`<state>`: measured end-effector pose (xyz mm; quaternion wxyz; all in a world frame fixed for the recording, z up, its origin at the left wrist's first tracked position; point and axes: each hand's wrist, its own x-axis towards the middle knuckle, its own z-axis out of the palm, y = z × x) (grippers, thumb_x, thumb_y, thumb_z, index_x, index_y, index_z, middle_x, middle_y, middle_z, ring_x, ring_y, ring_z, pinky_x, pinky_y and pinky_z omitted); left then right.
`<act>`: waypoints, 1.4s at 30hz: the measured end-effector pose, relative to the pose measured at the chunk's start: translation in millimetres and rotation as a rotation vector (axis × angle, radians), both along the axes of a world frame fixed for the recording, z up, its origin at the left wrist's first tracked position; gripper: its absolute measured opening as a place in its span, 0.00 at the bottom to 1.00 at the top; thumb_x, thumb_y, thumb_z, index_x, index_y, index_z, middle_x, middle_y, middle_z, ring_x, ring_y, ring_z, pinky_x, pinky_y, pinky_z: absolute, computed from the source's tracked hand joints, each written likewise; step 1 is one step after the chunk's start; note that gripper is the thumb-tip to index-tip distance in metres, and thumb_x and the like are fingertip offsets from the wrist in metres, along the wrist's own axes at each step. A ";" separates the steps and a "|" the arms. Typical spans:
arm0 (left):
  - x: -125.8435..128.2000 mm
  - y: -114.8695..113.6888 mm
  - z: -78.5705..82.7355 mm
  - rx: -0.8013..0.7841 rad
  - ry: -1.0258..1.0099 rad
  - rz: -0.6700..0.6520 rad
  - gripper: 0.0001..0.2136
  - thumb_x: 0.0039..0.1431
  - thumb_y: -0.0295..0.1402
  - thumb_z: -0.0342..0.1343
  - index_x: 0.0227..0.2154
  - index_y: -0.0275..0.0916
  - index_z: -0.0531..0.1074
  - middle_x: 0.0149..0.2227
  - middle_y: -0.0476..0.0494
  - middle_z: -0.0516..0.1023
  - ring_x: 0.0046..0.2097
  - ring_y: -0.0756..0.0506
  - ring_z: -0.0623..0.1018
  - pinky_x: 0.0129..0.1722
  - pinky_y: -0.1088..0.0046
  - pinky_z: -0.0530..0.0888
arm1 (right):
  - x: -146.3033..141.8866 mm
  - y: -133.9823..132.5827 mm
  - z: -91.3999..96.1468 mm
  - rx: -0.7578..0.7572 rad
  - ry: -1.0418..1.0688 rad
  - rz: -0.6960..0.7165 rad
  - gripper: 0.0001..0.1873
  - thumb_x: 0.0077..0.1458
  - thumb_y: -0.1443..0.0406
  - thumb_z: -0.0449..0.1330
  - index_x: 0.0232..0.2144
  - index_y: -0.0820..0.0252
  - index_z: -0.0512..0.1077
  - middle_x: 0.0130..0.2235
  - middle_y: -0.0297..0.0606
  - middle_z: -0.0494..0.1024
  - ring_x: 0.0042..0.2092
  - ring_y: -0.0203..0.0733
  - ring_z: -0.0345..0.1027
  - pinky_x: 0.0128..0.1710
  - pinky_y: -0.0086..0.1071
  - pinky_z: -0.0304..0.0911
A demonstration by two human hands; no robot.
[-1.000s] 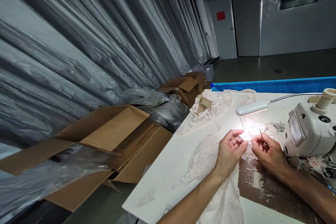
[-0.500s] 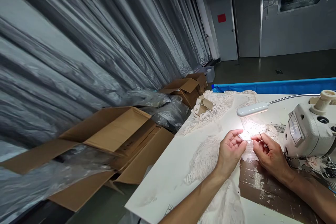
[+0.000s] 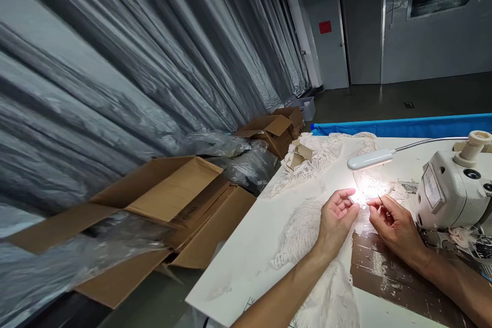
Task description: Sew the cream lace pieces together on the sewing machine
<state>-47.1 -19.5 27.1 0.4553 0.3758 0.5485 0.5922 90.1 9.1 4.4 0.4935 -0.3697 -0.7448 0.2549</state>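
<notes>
Under the lamp's bright light, my left hand (image 3: 336, 223) pinches the edge of a small white lace piece (image 3: 363, 206) between thumb and fingers. Close by on the right, my right hand (image 3: 395, 230) is closed around a thin pointed metal tool (image 3: 381, 199); its tip sticks up past the fingers and its kind cannot be made out. The right thumb and forefinger are at the other side of the lace piece. Glare washes out the detail between the hands. More white lace (image 3: 302, 230) lies on the table by my left forearm.
A white sewing machine (image 3: 449, 192) stands at the right, below a gooseneck lamp (image 3: 371, 159). Brown tape-like covering (image 3: 384, 271) lies on the white table (image 3: 226, 277). Lace with a cardboard piece (image 3: 302, 154) sits at the far edge. Open cardboard boxes (image 3: 172, 189) stand left of the table.
Both hands stay nearly in place, with only slight finger movement at the lace piece. The view has shifted very slightly.
</notes>
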 end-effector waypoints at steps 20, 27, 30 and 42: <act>3.2 -2.3 0.4 -0.020 -0.026 -0.068 0.16 0.40 0.28 0.62 0.37 0.33 0.75 0.29 0.44 0.77 0.34 0.48 0.77 0.40 0.72 0.74 | 0.4 5.1 -10.6 0.177 -0.151 0.019 0.11 0.64 0.66 0.45 0.31 0.58 0.64 0.30 0.36 0.67 0.29 0.37 0.63 0.27 0.29 0.59; -0.9 -1.0 4.7 -0.006 -0.086 -0.008 0.17 0.41 0.30 0.61 0.38 0.33 0.73 0.25 0.49 0.75 0.33 0.48 0.77 0.42 0.70 0.73 | 0.5 6.2 -10.0 -0.101 0.037 -0.047 0.16 0.62 0.57 0.46 0.26 0.57 0.62 0.25 0.33 0.66 0.26 0.38 0.61 0.26 0.30 0.59; 0.8 -0.1 4.6 -0.025 -0.094 0.000 0.18 0.42 0.34 0.63 0.38 0.34 0.73 0.27 0.48 0.75 0.33 0.48 0.77 0.41 0.71 0.72 | 0.4 4.5 -9.4 -0.191 0.079 -0.014 0.23 0.62 0.51 0.44 0.22 0.57 0.61 0.21 0.31 0.62 0.22 0.36 0.56 0.23 0.29 0.55; 1.7 2.6 -1.5 -0.026 -0.090 0.026 0.21 0.38 0.31 0.67 0.38 0.34 0.70 0.23 0.55 0.68 0.27 0.55 0.68 0.31 0.79 0.67 | -2.2 1.6 -3.4 -0.254 0.032 -0.056 0.16 0.53 0.54 0.51 0.28 0.60 0.68 0.17 0.28 0.61 0.18 0.34 0.53 0.19 0.28 0.52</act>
